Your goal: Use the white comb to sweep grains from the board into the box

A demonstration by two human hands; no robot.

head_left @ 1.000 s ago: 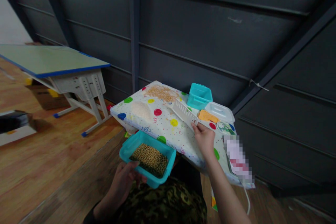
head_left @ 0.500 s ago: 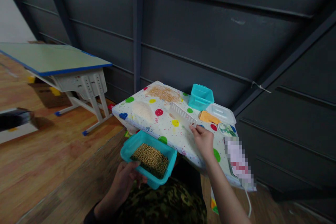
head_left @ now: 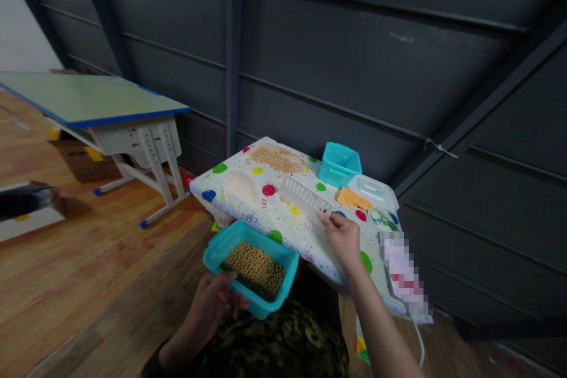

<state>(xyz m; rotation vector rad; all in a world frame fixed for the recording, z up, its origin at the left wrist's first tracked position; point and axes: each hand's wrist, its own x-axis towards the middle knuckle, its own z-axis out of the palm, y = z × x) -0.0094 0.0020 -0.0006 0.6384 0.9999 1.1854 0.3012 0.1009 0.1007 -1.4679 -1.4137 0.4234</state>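
Observation:
My left hand (head_left: 217, 295) grips the near-left rim of a teal plastic tub (head_left: 277, 248), held below the table's front edge. Yellowish soybeans (head_left: 254, 266) cover the tub's floor. Over the table my right hand (head_left: 343, 239) is closed on the near end of a white slotted plastic tray (head_left: 305, 196), its slots facing up. A few grains lie on the cloth close to the tray's left edge. To its left is a mound of white rice-like grains (head_left: 241, 186). Farther back, a spread of soybeans (head_left: 277, 157) is mixed with white grains.
A second teal tub (head_left: 340, 164) stands at the table's back right, beside a clear lid (head_left: 374, 191), an orange cloth (head_left: 353, 198) and a round patterned item (head_left: 383, 218). A blurred pale item (head_left: 401, 266) lies at the right edge. A green-topped desk (head_left: 97, 100) stands left.
My right hand has tilted the slotted tray so its slotted face shows more, and its far end has shifted left and slightly down. The left hand and the tub with soybeans stay put.

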